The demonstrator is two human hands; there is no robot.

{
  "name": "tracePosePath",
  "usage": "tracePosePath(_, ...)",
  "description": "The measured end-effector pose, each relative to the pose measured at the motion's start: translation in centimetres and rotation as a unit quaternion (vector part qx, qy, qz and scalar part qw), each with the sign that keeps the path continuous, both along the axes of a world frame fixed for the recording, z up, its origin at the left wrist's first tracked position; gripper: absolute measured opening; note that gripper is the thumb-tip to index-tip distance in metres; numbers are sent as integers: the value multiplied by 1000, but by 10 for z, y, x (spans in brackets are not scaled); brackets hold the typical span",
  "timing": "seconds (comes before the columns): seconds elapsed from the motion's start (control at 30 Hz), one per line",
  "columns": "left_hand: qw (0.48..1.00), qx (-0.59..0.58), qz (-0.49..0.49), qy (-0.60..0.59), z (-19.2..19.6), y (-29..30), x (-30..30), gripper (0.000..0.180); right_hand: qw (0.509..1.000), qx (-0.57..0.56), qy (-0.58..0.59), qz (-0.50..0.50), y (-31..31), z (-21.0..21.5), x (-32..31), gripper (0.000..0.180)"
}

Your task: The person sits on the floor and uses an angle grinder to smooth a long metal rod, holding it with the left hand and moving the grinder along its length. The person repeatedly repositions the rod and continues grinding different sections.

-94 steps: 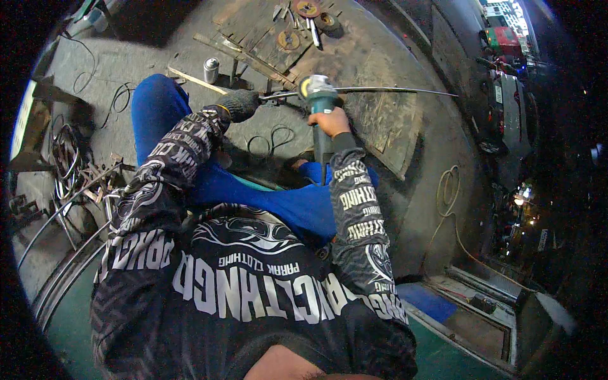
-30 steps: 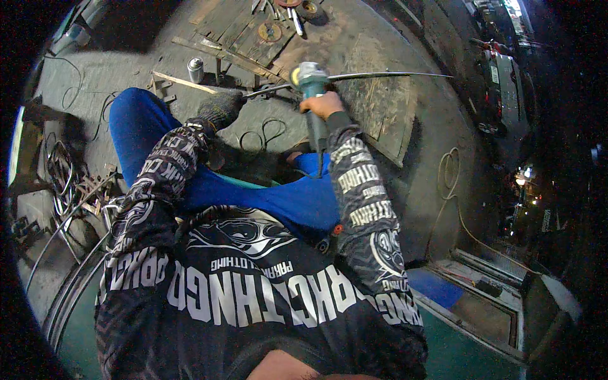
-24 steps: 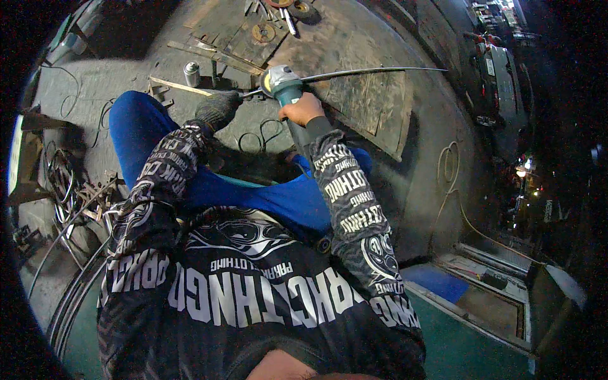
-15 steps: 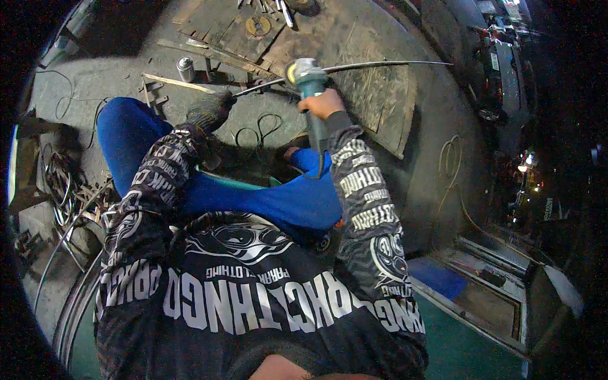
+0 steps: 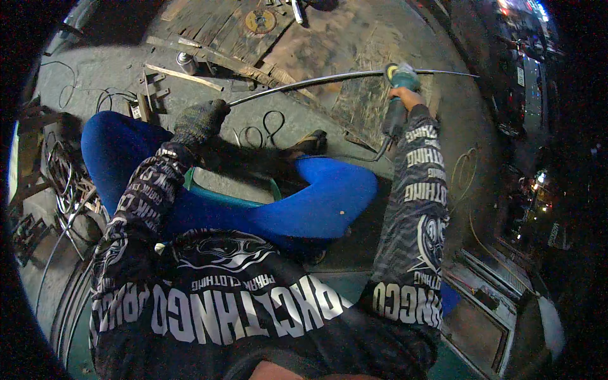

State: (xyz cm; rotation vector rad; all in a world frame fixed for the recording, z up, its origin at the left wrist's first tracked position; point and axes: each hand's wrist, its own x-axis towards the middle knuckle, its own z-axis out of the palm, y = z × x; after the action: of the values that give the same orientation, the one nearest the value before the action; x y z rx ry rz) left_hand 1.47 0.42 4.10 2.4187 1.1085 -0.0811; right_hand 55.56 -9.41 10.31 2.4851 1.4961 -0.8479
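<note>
My left hand [image 5: 199, 121], in a grey knitted glove, is closed around the near left end of a long, thin metal rod [image 5: 304, 83]. The rod runs away to the right and looks curved in this view. My bare right hand [image 5: 406, 97] grips a teal and dark angle grinder [image 5: 405, 80] by its body. The yellowish disc [image 5: 391, 71] on the grinder's head is at the rod, toward its far right end; whether it touches the metal I cannot tell. From the grinder's rear a dark cord [image 5: 381, 152] trails left past my knee.
Wooden boards [image 5: 221, 54] lie on the concrete ahead, with a loose round disc [image 5: 261, 21] on them. A spray can [image 5: 186, 63] and a wood strip [image 5: 183, 77] are at the left. Tangled metal scrap [image 5: 66, 183] lies far left. A framed metal panel [image 5: 475, 316] is at lower right.
My right hand has carried the grinder to the right along the rod, stretching the arm outward. The gloved left hand still holds the rod's near end.
</note>
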Motion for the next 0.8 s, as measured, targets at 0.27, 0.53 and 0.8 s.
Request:
tracePosePath(0.27,999,-33,20,-11,-4,8,12,20,970,118,111,-180,16,-21,94,23)
tracePosePath(0.53,999,-16,27,14,10,-6,2,21,994,60,76,-47,7,-20,22,25)
tracePosePath(0.8,994,3,20,-107,9,-25,-34,19,999,-22,11,26,4,6,-176,44)
